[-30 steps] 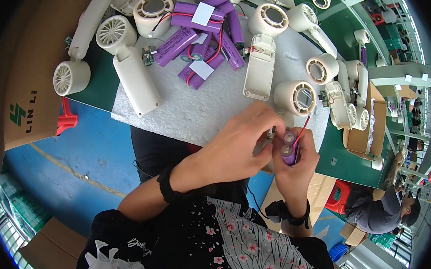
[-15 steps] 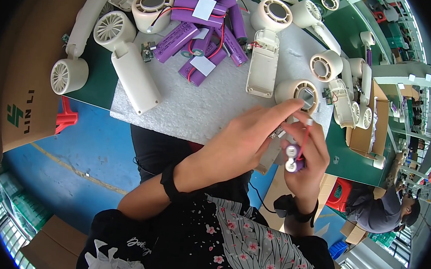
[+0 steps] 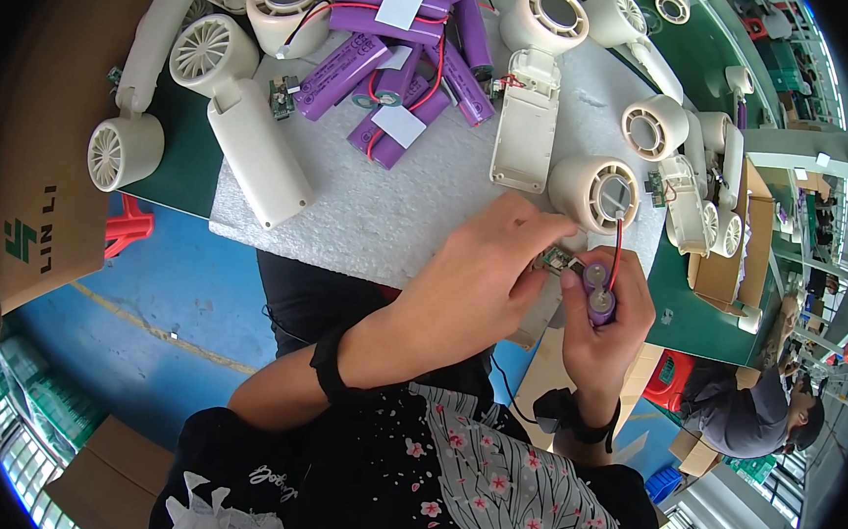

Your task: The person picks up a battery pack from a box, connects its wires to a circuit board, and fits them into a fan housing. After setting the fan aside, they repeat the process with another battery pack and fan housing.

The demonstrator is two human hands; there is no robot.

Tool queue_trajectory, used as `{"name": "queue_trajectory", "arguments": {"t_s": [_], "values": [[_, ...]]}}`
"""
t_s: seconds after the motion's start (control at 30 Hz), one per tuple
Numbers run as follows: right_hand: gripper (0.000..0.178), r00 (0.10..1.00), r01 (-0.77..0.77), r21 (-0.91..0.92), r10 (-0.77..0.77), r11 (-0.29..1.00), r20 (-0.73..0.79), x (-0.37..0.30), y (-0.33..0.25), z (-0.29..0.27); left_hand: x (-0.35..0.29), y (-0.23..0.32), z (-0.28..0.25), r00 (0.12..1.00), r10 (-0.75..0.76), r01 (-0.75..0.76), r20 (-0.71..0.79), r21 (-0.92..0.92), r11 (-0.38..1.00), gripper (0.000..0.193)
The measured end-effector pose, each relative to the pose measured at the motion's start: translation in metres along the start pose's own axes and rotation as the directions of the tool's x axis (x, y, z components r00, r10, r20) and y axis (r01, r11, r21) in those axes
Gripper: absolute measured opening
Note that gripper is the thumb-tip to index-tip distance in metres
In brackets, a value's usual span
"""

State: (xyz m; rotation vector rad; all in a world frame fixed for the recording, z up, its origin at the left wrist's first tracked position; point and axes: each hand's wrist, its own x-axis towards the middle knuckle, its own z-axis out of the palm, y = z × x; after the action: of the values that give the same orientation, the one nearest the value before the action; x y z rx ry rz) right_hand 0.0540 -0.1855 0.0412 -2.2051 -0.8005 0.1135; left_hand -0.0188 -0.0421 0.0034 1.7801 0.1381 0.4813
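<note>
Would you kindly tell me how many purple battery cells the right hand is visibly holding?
2: in the right hand, the upper cell and, just below it in view, the lower cell, both with ends facing the camera. Others may be hidden.

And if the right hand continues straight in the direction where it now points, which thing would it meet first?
Most likely the right hand, holding purple cylindrical batteries, would meet the cream round plastic fan head just ahead. Depth is unclear, so it could pass above it.
</note>
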Motion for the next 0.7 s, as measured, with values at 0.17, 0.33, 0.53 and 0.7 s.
{"name": "queue_trajectory", "arguments": {"t_s": [0.17,0.33,0.53,0.7], "values": [[0.017,0.992,0.127,-0.049,-0.126,0.991,0.017,0.0031,0.0068,-0.0035,0.0035,0.0013,-0.0012,0.996,-0.058,0.057,0.066,0.01,0.998,0.044],[0.017,0.994,0.1,-0.047,-0.097,0.994,0.052,0.0037,0.0059,-0.0045,0.0088,-0.0003,-0.0043,0.991,-0.068,0.072,0.115,-0.03,0.997,0.043],[0.019,0.993,0.118,-0.096,-0.118,0.988,0.002,0.0017,0.0052,0.0007,0.01,0.0029,-0.0005,0.993,-0.063,0.061,0.099,0.02,0.998,0.046],[0.022,0.992,0.103,-0.146,-0.112,0.984,-0.053,-0.0029,0.0067,0.0043,0.0091,-0.0004,0.0023,0.997,-0.032,0.03,0.075,0.026,0.999,0.047]]}}
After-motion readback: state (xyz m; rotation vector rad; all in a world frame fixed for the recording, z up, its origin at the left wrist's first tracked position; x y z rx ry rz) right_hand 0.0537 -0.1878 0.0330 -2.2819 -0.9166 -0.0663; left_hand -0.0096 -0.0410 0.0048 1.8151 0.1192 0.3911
